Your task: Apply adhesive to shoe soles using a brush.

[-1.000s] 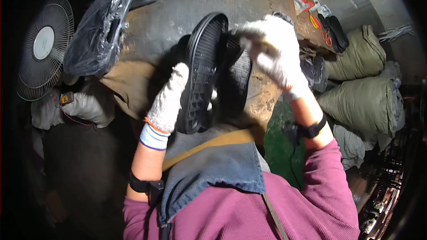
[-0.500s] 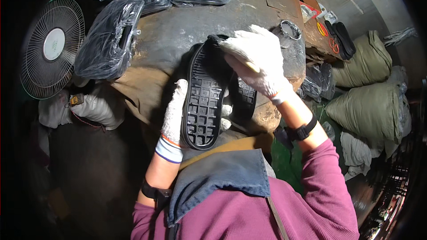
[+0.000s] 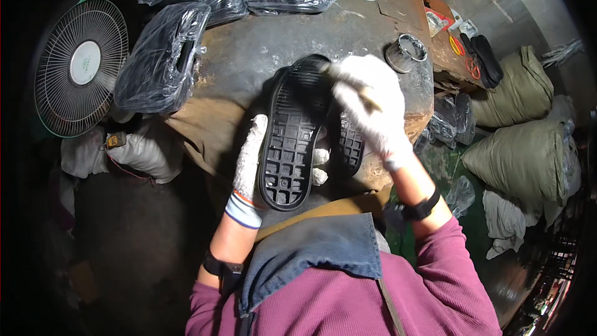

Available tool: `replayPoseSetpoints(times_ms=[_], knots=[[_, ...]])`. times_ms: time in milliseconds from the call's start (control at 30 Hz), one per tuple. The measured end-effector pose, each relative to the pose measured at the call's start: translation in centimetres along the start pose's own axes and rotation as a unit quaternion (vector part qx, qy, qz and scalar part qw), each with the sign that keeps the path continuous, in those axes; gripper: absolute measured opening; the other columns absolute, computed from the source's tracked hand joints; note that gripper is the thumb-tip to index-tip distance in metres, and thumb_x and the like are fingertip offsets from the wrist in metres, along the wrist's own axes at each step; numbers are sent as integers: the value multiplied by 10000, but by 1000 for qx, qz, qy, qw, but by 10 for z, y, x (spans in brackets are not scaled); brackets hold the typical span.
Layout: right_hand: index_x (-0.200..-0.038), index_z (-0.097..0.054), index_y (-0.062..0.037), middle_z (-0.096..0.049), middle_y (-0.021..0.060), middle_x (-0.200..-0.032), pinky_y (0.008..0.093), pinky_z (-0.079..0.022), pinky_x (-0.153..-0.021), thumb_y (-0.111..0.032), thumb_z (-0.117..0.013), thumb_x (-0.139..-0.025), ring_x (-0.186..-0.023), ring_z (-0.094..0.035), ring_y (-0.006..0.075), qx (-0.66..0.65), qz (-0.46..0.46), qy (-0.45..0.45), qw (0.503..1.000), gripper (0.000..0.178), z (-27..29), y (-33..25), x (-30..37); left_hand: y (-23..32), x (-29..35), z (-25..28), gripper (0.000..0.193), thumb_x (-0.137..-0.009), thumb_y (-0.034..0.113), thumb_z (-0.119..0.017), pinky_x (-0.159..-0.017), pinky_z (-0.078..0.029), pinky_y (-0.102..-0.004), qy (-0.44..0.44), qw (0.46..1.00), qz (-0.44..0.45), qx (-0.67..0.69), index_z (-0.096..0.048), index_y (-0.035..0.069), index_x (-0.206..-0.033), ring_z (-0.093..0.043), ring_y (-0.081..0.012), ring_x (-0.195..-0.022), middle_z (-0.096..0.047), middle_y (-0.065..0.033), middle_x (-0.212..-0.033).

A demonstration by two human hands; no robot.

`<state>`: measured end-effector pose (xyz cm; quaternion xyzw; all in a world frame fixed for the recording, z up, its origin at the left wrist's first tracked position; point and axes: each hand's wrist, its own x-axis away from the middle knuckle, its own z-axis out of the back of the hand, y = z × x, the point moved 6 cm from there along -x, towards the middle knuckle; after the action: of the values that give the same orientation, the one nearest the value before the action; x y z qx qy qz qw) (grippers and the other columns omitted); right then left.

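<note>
Head view: the black sole (image 3: 288,149) could twist or tip if the right hand (image 3: 380,118) pressed hard on its far end, since the left hand (image 3: 250,157) grasps only the nearer half; a sideways knock could also shift the second sole (image 3: 351,146) just beside it. The held sole lies between the left thumb, along its left edge, and fingers (image 3: 319,157) at its right edge. The right fingers seem clasped round a slim tan tool (image 3: 348,79), blurred.
</note>
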<state>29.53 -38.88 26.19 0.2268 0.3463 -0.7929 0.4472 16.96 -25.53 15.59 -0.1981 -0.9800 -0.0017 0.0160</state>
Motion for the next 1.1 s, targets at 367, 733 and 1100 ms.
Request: replayPoseSetpoints(times_ms=[367,733,1100], knots=[[-1135,-794,-159,-750,17,-1132,494,-406,-1148,-224,-757,-912,-1174,-642,259,-124,10,-95,988,235,-28,-31,27,6,-14,6,701,-1100,569,-345,-1090,-478,-575,80,876,-95,-466,-436,66,-1578,-604,-373,-1299,-573,-173,-1508],[-1136,-785,-192,-733,21,-1133,504,-411,-1155,-253,-798,-878,-1172,-658,276,-195,56,-155,967,265,-25,-85,52,41,-15,22,885,-1063,637,-434,-1198,-404,-546,-48,994,-99,-8,-276,-21,-1634,-482,-406,-1432,-400,-256,-1629],[-1095,-803,-122,-775,19,-1094,443,-416,-1163,-198,-761,-898,-1127,-693,241,-296,-102,-226,922,216,-19,-59,66,82,13,-8,1167,-883,738,-676,-1091,-533,-549,-9,933,-112,-343,-290,-116,-1577,-627,-439,-1271,-538,-373,-1432]])
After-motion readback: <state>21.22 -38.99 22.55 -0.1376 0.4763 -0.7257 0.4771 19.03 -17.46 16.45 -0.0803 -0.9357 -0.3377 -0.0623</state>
